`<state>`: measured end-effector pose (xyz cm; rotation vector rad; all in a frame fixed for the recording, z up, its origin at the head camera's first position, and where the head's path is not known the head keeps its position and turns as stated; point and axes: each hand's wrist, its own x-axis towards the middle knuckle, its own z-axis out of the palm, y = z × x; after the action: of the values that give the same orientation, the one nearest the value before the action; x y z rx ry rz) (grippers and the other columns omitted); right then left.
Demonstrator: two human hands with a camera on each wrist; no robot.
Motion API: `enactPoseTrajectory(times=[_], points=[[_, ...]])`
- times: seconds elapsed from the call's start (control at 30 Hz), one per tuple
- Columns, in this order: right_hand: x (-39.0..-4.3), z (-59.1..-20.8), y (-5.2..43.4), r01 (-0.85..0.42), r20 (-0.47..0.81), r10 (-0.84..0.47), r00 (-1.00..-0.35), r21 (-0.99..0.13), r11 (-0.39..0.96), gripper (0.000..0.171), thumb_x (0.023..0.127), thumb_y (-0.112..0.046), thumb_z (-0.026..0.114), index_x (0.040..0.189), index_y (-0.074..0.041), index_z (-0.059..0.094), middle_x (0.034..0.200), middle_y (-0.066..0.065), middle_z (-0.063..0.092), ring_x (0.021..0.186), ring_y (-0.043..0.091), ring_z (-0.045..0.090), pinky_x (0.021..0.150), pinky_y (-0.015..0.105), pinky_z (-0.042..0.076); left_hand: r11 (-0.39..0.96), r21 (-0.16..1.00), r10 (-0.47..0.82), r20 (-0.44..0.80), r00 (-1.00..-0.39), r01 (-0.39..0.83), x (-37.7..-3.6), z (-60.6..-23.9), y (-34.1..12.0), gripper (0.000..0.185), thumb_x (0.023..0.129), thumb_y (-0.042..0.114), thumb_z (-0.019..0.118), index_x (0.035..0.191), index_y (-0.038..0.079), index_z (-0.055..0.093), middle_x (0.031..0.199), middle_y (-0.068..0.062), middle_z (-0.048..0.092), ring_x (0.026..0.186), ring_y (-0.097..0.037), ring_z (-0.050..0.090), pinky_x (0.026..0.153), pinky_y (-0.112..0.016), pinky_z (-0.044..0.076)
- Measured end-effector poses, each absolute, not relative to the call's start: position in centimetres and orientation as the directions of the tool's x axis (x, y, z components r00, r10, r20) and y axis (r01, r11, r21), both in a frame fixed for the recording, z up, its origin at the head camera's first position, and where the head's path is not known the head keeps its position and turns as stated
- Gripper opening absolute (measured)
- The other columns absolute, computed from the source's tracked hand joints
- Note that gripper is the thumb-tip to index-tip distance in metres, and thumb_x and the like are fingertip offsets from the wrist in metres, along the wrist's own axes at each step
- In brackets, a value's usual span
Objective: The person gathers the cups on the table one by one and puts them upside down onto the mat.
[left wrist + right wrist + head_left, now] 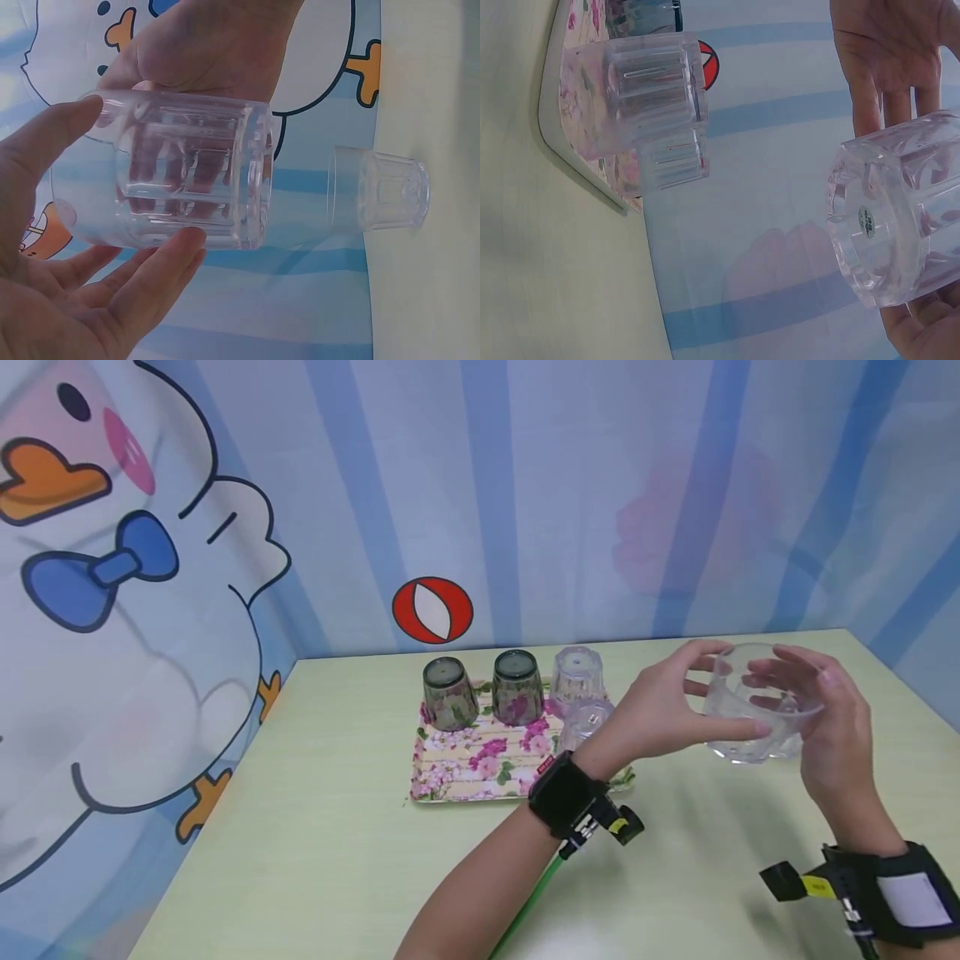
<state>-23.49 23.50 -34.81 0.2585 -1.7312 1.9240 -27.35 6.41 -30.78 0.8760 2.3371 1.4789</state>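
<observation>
A clear drinking glass (738, 745) is raised above the table, rim up, between both hands. My left hand (671, 702) holds it from the left, thumb across the near side and fingers round the back. On the other side my right hand (836, 722) grips it with curled fingers. The left wrist view shows the glass's ribbed wall (184, 172); a small label (866, 221) is on its base in the right wrist view. Another clear glass (394, 191) stands upright on the table, mostly hidden behind the held one in the head view.
A flowered tray (457, 781) lies left of the hands. Two dark glasses (450, 697) and two clear glasses (577, 672) stand upside down on it. The pale table (322, 827) meets a blue striped curtain (570, 527) at the back.
</observation>
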Motion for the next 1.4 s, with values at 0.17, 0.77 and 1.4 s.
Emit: enactPoseTrajectory(times=[0.17, 0.77, 1.4], points=[[-23.7, -34.7, 23.0, -0.518, 0.494, 0.259, -0.83, -0.855, -0.032, 0.047, 0.102, -0.026, 0.037, 0.129, 0.01, 0.05, 0.109, 0.003, 0.071, 0.096, 0.01, 0.067, 0.082, 0.013, 0.055, 0.323, 0.877, 0.59, 0.107, -0.8, 0.355, -27.2, -30.4, 5.8, 0.077, 0.078, 0.033, 0.079, 0.142, 0.038, 0.037, 0.139, 0.014, 0.051, 0.123, -0.004, 0.056, 0.077, -0.014, 0.054], [-23.7, -34.2, 20.8, -0.623, 0.605, 0.161, -0.78, -0.773, -0.116, 0.041, 0.1, -0.023, 0.04, 0.126, 0.004, 0.055, 0.112, 0.006, 0.071, 0.1, 0.015, 0.067, 0.084, 0.016, 0.054, 0.257, 0.908, 0.575, 0.131, -0.808, 0.331, -26.2, -29.4, 2.8, 0.076, 0.077, 0.03, 0.08, 0.141, 0.036, 0.039, 0.138, 0.01, 0.051, 0.123, -0.009, 0.056, 0.075, -0.016, 0.056], [-24.3, -33.6, 16.7, -0.628, 0.614, 0.134, -0.778, -0.769, -0.116, 0.044, 0.1, -0.029, 0.042, 0.127, 0.005, 0.054, 0.111, 0.004, 0.071, 0.099, 0.015, 0.066, 0.084, 0.018, 0.054, 0.239, 0.907, 0.518, 0.182, -0.836, 0.346, -25.6, -29.1, -1.0, 0.077, 0.076, 0.029, 0.081, 0.141, 0.033, 0.04, 0.14, 0.005, 0.049, 0.119, -0.013, 0.058, 0.075, -0.017, 0.058]])
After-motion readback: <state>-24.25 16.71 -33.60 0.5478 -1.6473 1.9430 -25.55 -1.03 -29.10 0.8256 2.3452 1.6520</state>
